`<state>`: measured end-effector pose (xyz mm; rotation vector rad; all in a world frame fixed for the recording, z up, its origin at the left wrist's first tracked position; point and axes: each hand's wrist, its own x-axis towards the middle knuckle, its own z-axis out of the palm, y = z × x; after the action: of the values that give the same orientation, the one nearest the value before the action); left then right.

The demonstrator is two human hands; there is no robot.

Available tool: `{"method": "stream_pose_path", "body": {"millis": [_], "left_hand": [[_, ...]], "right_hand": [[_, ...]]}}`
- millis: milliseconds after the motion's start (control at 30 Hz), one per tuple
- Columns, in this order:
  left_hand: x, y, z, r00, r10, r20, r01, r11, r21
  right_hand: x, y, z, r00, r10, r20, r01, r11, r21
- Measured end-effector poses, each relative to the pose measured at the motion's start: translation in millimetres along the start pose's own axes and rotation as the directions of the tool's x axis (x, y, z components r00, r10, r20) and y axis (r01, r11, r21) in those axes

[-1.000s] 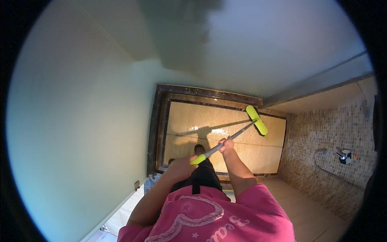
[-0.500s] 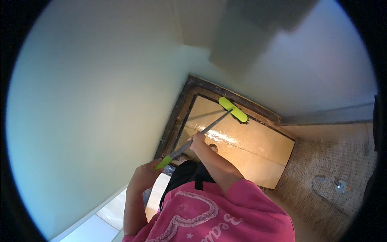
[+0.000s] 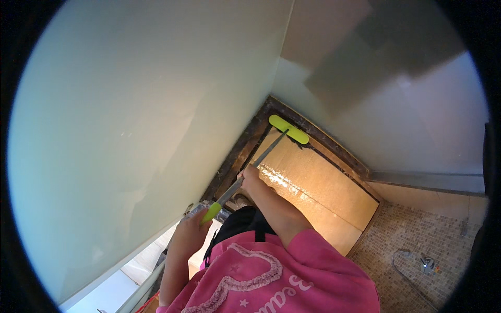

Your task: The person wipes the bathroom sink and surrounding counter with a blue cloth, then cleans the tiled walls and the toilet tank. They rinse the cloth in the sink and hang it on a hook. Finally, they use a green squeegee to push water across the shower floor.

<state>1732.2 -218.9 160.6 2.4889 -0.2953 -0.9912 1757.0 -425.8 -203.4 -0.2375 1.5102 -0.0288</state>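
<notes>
A flat mop has a rounded lime-green head (image 3: pixel 288 129), a dark fringe under it and a long grey handle (image 3: pixel 272 148). Its head rests on the shiny tan tiled floor, close to the dark border at the far corner. My right hand (image 3: pixel 249 176) is closed round the middle of the handle. At the near end, my left hand (image 3: pixel 194 227) wraps the green grip (image 3: pixel 211 213). The handle slants away from me, up and to the right. Part of a shoe (image 3: pixel 241 200) shows below the handle.
A tall pale wall (image 3: pixel 130 130) rises close on my left, and another wall (image 3: pixel 407 120) stands beyond the mop head. A dark stone border (image 3: pixel 229 159) edges the floor. To the right, small mosaic tiles (image 3: pixel 386 245) surround a chrome fitting with a hose (image 3: pixel 428 265).
The mop head has slid left along the far border, closer to the corner. Both hands keep their grip on the handle, and my view has shifted a little.
</notes>
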Motion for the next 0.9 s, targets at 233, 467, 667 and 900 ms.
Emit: {"method": "stream_pose_path", "body": {"millis": [233, 467, 667, 900], "left_hand": [[3, -3, -5, 0.999, -0.035, 0.036, 0.029, 0.988, 0.154], [-15, -6, -17, 0.990, -0.139, -0.022, 0.139, 0.943, 0.303], [-92, -13, -12, 0.945, -0.328, 0.014, 0.323, 0.936, 0.136], [-188, -53, -15, 0.897, -0.440, 0.041, 0.441, 0.898, -0.012]], "right_hand": [[-11, 9, 37, 0.984, -0.120, -0.128, 0.064, 0.926, -0.372], [10, 39, 44, 0.980, 0.085, -0.181, -0.133, 0.954, -0.269], [-31, 92, -7, 0.983, 0.172, -0.071, -0.186, 0.933, -0.309], [-132, 157, -41, 0.970, -0.093, -0.224, -0.087, 0.729, -0.679]]}}
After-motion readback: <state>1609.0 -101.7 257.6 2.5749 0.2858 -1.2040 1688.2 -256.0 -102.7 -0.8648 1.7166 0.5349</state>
